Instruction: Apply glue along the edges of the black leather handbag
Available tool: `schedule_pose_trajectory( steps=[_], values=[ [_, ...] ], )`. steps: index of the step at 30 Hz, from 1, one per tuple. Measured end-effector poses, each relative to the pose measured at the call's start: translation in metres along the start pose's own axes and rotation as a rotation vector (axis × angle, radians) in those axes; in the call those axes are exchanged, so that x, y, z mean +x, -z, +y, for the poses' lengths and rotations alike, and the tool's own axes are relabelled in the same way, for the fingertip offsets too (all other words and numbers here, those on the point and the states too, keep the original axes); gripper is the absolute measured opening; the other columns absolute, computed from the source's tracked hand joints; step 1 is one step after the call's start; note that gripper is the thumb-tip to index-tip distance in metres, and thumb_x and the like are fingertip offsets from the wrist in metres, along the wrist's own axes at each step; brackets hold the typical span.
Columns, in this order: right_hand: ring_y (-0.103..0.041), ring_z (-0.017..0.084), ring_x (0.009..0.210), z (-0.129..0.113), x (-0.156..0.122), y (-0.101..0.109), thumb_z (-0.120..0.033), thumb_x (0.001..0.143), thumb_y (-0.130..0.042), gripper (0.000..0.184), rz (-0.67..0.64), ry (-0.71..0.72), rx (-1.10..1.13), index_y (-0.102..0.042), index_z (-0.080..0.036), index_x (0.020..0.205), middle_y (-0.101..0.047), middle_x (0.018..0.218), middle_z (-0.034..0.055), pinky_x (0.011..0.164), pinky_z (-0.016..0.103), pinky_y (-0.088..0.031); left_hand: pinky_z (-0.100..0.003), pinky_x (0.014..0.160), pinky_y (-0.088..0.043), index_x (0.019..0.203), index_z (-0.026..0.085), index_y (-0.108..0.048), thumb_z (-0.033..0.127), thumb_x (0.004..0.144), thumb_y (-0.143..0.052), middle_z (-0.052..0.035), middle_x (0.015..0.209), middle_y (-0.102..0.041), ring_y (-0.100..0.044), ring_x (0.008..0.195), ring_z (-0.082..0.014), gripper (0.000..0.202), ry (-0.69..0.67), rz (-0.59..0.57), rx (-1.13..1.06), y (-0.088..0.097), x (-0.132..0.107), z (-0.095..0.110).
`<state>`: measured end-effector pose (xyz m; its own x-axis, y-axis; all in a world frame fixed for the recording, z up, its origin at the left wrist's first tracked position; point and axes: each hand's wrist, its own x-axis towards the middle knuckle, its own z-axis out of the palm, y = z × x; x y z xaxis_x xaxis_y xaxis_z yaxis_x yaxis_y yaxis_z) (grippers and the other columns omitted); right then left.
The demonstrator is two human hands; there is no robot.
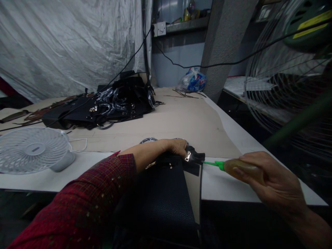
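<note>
A black leather handbag (160,197) with gold-coloured metal fittings and a beige inner panel lies over the table's front edge. My left hand (178,147) grips its upper part near a buckle; the fingertips are partly hidden by the bag. In my right hand (269,176) is a soft, yellowish glue bottle (242,169) with a long green nozzle. The nozzle points left, and its tip is at the bag's right edge beside a black strap end. Whether the tip touches the leather I cannot tell.
A pile of black bag pieces (121,100) with plastic-wrapped handles lies at the back left. A white fan (33,150) stands at left on the table (192,117). A large wire-caged fan (280,83) is at right. A plastic bag (193,81) sits near the pillar.
</note>
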<state>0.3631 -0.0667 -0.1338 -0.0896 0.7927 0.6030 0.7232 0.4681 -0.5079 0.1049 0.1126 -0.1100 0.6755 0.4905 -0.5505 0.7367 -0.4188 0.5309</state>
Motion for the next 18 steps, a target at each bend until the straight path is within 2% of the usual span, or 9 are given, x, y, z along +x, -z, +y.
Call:
schedule_pose_trajectory(
  steps=[4, 8, 13, 18],
  values=[
    [-0.069, 0.027, 0.080, -0.002, 0.002, 0.000, -0.049, 0.098, -0.071, 0.018, -0.066, -0.016, 0.037, -0.070, -0.035, 0.108, -0.070, 0.097, 0.0014, 0.064, 0.041, -0.055, -0.033, 0.085, -0.057, 0.084, 0.015, -0.076, 0.022, 0.070, -0.081, -0.0044, 0.086, -0.077, -0.072, 0.087, -0.0221, 0.017, -0.001, 0.005, -0.030, -0.001, 0.001, -0.002],
    [-0.068, 0.028, 0.079, -0.004, 0.003, 0.001, -0.050, 0.097, -0.071, 0.017, -0.001, -0.044, 0.036, -0.070, -0.034, 0.105, -0.070, 0.098, 0.0019, 0.068, 0.044, -0.057, -0.032, 0.081, -0.057, 0.088, 0.014, -0.077, 0.021, 0.070, -0.080, -0.0057, 0.090, -0.078, -0.072, 0.086, -0.0214, 0.019, -0.014, 0.004, -0.068, -0.002, 0.002, -0.004],
    [-0.067, 0.029, 0.077, 0.003, -0.001, -0.003, -0.053, 0.098, -0.071, 0.020, -0.036, -0.078, 0.061, -0.069, -0.034, 0.105, -0.070, 0.096, 0.0021, 0.067, 0.046, -0.057, -0.033, 0.079, -0.058, 0.087, 0.014, -0.077, 0.022, 0.069, -0.082, -0.0072, 0.092, -0.078, -0.071, 0.087, -0.0220, 0.020, -0.027, 0.003, -0.103, -0.003, 0.000, -0.005],
    [-0.068, 0.028, 0.080, 0.008, -0.004, -0.005, -0.051, 0.097, -0.070, 0.019, 0.011, -0.082, 0.031, -0.070, -0.032, 0.104, -0.070, 0.098, 0.0027, 0.072, 0.045, -0.058, -0.034, 0.083, -0.059, 0.088, 0.014, -0.078, 0.021, 0.069, -0.081, -0.0068, 0.094, -0.079, -0.072, 0.090, -0.0225, 0.020, -0.037, -0.001, -0.136, -0.004, -0.001, -0.006]
  ],
)
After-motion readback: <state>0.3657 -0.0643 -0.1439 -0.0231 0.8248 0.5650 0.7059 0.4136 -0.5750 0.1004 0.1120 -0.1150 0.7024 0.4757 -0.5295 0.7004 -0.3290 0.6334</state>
